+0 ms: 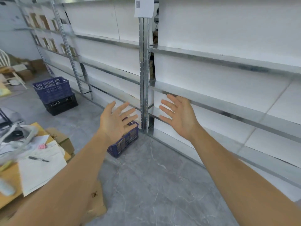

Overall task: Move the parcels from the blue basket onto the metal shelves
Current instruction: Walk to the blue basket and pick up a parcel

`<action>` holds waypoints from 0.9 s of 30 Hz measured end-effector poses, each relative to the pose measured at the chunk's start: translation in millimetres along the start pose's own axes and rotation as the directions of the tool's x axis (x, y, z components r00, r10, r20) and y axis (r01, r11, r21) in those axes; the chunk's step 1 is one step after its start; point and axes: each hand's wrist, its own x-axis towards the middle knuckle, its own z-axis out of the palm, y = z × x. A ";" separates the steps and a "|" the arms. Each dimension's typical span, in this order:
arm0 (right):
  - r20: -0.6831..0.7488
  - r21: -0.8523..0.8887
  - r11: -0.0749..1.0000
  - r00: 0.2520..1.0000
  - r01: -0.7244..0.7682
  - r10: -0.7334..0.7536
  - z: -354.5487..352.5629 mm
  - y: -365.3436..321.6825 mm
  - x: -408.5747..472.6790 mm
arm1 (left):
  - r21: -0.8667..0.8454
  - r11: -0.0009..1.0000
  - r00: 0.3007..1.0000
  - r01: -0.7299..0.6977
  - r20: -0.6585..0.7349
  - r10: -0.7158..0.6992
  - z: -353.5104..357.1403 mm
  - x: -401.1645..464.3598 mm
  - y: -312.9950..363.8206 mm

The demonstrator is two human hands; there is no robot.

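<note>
Centrally, blue basket on the grey floor at the foot of a steel upright, its upper part hidden behind the left hand; contents cannot be told. Left hand and right hand: both empty, fingers spread, palms facing each other, raised apart in mid-frame. Metal shelves: white-backed bays filling the right and upper frame, near tiers bare. Upper left: brown parcels standing on distant tiers. Left: second blue crate stacked on a black crate. Lower left: desk with papers, a pen, cardboard boxes beside it.
</note>
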 end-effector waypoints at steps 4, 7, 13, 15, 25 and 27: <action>0.035 -0.008 0.999 0.998 -0.054 0.054 6.7 16.9 48.2 | 0.013 1.000 0.999 0.015 -0.050 -0.014 -21.1 34.9 11.1; 0.060 -0.015 0.995 0.994 -0.094 0.095 8.4 24.4 85.6 | 0.008 1.000 0.997 0.014 -0.080 -0.013 -29.4 62.4 17.6; 0.122 -0.044 0.989 0.982 -0.142 0.147 -1.2 27.4 178.9 | 0.032 0.999 0.986 -0.003 -0.164 0.008 -33.5 127.9 18.0; 0.143 -0.046 0.986 0.976 -0.160 0.165 -7.0 26.8 212.6 | 0.052 0.999 0.980 -0.014 -0.200 0.024 -36.4 155.3 15.7; 0.231 -0.104 0.958 0.931 -0.266 0.283 -35.9 8.1 370.0 | 0.049 0.998 0.922 -0.050 -0.381 0.065 -20.9 274.4 17.1; 0.245 -0.122 0.951 0.920 -0.283 0.306 -37.7 6.3 394.4 | 0.044 0.997 0.908 -0.067 -0.412 0.080 -18.2 291.5 18.3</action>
